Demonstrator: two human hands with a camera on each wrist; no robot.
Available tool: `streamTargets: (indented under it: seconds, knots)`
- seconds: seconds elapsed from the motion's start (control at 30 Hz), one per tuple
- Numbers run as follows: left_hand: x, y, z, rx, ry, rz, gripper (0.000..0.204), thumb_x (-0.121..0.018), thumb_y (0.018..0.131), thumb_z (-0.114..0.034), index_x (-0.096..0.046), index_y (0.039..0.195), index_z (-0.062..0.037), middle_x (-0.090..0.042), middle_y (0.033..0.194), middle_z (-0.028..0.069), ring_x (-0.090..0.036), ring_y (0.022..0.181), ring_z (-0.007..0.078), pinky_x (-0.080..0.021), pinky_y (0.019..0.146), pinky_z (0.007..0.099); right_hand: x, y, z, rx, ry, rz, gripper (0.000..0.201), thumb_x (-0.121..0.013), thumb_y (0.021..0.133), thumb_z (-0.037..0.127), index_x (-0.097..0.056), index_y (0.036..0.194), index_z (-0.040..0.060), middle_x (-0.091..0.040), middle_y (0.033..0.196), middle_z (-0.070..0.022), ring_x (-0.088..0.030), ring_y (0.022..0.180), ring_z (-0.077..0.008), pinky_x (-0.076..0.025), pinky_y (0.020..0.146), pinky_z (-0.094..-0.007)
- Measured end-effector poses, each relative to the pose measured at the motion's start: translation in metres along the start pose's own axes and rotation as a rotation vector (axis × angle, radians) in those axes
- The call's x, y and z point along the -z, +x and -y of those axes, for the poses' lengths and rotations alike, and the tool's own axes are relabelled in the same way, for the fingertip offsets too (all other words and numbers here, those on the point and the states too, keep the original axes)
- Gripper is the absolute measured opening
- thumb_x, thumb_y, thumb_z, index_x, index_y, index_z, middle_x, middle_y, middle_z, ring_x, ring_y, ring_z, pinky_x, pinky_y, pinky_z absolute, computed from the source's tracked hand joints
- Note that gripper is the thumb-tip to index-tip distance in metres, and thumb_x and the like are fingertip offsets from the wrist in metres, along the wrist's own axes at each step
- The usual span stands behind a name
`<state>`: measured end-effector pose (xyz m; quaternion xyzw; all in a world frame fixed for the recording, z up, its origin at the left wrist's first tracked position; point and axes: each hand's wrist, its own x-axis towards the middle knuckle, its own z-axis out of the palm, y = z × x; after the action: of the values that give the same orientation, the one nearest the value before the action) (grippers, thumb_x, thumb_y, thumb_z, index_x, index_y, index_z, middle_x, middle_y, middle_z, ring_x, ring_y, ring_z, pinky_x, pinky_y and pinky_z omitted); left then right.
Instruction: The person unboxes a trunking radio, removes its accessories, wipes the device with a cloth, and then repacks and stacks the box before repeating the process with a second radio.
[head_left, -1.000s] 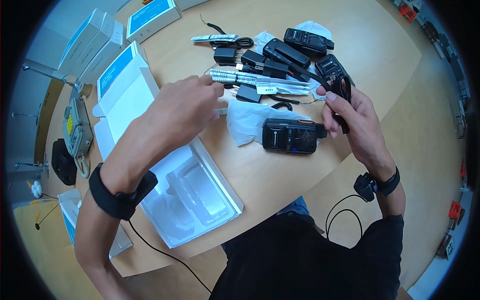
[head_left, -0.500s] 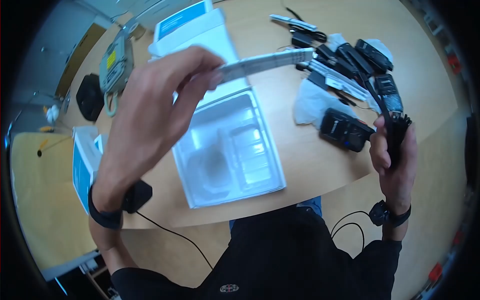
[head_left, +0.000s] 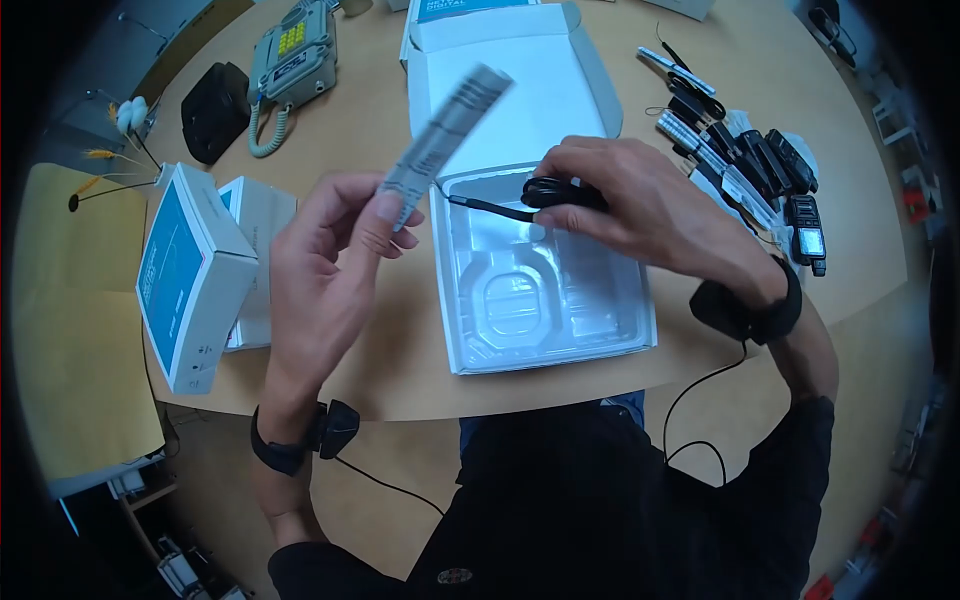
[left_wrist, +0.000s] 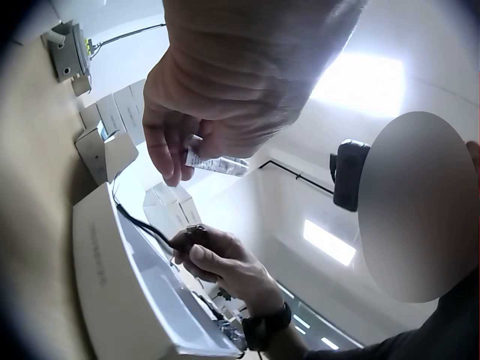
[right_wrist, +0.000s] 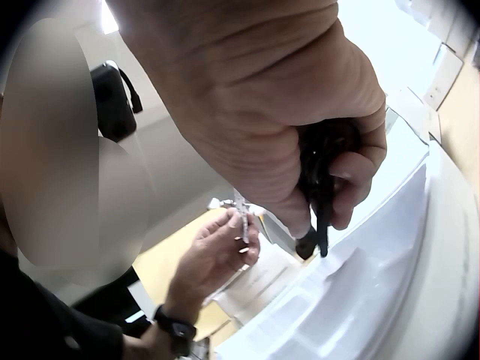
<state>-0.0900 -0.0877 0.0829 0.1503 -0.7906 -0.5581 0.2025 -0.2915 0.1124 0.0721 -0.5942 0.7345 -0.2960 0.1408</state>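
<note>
My left hand pinches a narrow folded paper strip with print between thumb and fingers, raised to the left of an open white box. The strip also shows in the left wrist view. Over the box my right hand grips a coiled black cable. A black strap trails from that grip toward the left, across the box. Inside the box lies a molded plastic tray with hollows. In the right wrist view, curled fingers partly hide the black bundle.
Black two-way radios, chargers, cables and more paper strips lie to the right. Blue-and-white boxes stand at the left edge. A corded telephone and a black case sit behind them. The box's lid stands open at the back.
My left hand has lifted the paper strip away from the pile to the left. The right hand has carried the cable leftward over the box. The head view has turned left.
</note>
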Motion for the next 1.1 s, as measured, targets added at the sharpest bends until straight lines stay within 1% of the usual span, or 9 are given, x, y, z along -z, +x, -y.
streamTargets:
  seconds: [0.13, 0.2, 0.33, 0.4, 0.57, 0.67, 0.83, 0.93, 1.1]
  knots:
    - [0.005, -0.004, 0.015, -0.128, 0.275, 0.049, 0.017, -0.061, 0.104, -0.012, -0.065, 0.11, 0.0031, -0.072, 0.096, 0.0081, -0.068, 0.086, 0.013, -0.054, 0.08, 0.029, -0.012, 0.008, -0.009, 0.12, -0.353, -0.074, 0.02, -0.075, 0.085, 0.01, -0.068, 0.102, 0.0008, -0.067, 0.093, -0.0145, -0.067, 0.087, -0.0344, -0.053, 0.077, -0.0444]
    - [0.004, 0.0, 0.02, -0.305, 0.449, -0.015, 0.008, -0.065, 0.097, -0.003, -0.067, 0.101, 0.0031, -0.069, 0.09, 0.0111, -0.067, 0.08, 0.0207, -0.052, 0.07, 0.0316, -0.015, 0.008, -0.01, 0.095, -0.45, -0.152, 0.021, -0.074, 0.086, 0.011, -0.068, 0.103, 0.0015, -0.067, 0.091, -0.0121, -0.066, 0.087, -0.0333, -0.053, 0.075, -0.0436]
    - [-0.003, 0.017, 0.021, -0.541, 0.5, 0.033, 0.009, -0.067, 0.091, 0.001, -0.066, 0.1, 0.0024, -0.066, 0.091, 0.0126, -0.065, 0.083, 0.0279, -0.051, 0.071, 0.0356, -0.01, -0.001, -0.004, 0.066, -0.504, -0.244, 0.022, -0.073, 0.089, 0.014, -0.066, 0.106, 0.002, -0.069, 0.091, -0.0117, -0.067, 0.084, -0.0327, -0.053, 0.072, -0.0421]
    - [-0.005, 0.024, 0.021, -0.639, 0.656, 0.125, 0.012, -0.069, 0.088, 0.003, -0.067, 0.1, 0.0016, -0.069, 0.097, 0.0125, -0.066, 0.089, 0.0283, -0.052, 0.077, 0.0369, -0.005, -0.005, -0.003, -0.089, -0.244, -0.245, 0.025, -0.072, 0.092, 0.018, -0.065, 0.11, 0.0025, -0.07, 0.092, -0.0142, -0.068, 0.08, -0.0313, -0.053, 0.069, -0.0398]
    - [-0.02, 0.037, 0.025, -0.641, 0.719, 0.158, 0.012, -0.07, 0.086, 0.005, -0.066, 0.097, 0.0014, -0.064, 0.089, 0.0138, -0.063, 0.084, 0.0314, -0.051, 0.074, 0.0408, 0.011, -0.019, -0.009, -0.235, -0.012, -0.386, 0.03, -0.064, 0.103, 0.025, -0.063, 0.12, 0.0006, -0.066, 0.086, -0.0054, -0.058, 0.074, -0.0121, -0.047, 0.066, -0.0277]
    - [-0.019, 0.039, 0.027, -0.641, 0.707, 0.127, 0.011, -0.07, 0.086, 0.005, -0.066, 0.096, 0.0015, -0.063, 0.087, 0.0138, -0.063, 0.082, 0.0311, -0.05, 0.072, 0.041, 0.01, -0.021, -0.005, -0.221, 0.055, -0.41, 0.032, -0.064, 0.103, 0.026, -0.064, 0.124, 0.0018, -0.066, 0.087, -0.0043, -0.056, 0.074, -0.0113, -0.046, 0.066, -0.0266]
    - [0.004, 0.027, 0.02, -0.604, 0.726, 0.049, 0.01, -0.071, 0.084, 0.003, -0.065, 0.092, 0.0007, -0.06, 0.085, 0.0118, -0.061, 0.079, 0.0293, -0.048, 0.07, 0.041, -0.009, -0.003, -0.006, -0.027, -0.175, -0.157, 0.032, -0.071, 0.094, 0.019, -0.065, 0.12, 0.0007, -0.066, 0.1, -0.0142, -0.065, 0.092, -0.032, -0.053, 0.081, -0.0417]
    - [0.014, 0.018, 0.019, -0.538, 0.745, 0.009, 0.01, -0.07, 0.084, 0.005, -0.066, 0.093, 0.0017, -0.061, 0.085, 0.0124, -0.061, 0.079, 0.0298, -0.047, 0.07, 0.0414, -0.017, 0.0, -0.012, 0.123, -0.39, -0.204, 0.033, -0.073, 0.09, 0.017, -0.065, 0.119, 0.001, -0.065, 0.103, -0.0121, -0.063, 0.098, -0.0307, -0.052, 0.083, -0.0418]
    - [0.01, 0.017, 0.021, -0.524, 0.721, 0.003, 0.01, -0.071, 0.084, 0.003, -0.066, 0.093, 0.0019, -0.061, 0.086, 0.012, -0.061, 0.08, 0.0294, -0.047, 0.07, 0.0413, -0.01, -0.023, -0.01, -0.039, -0.477, -0.104, 0.027, -0.075, 0.086, 0.01, -0.069, 0.11, 0.0018, -0.066, 0.104, -0.01, -0.061, 0.1, -0.0266, -0.052, 0.086, -0.0397]
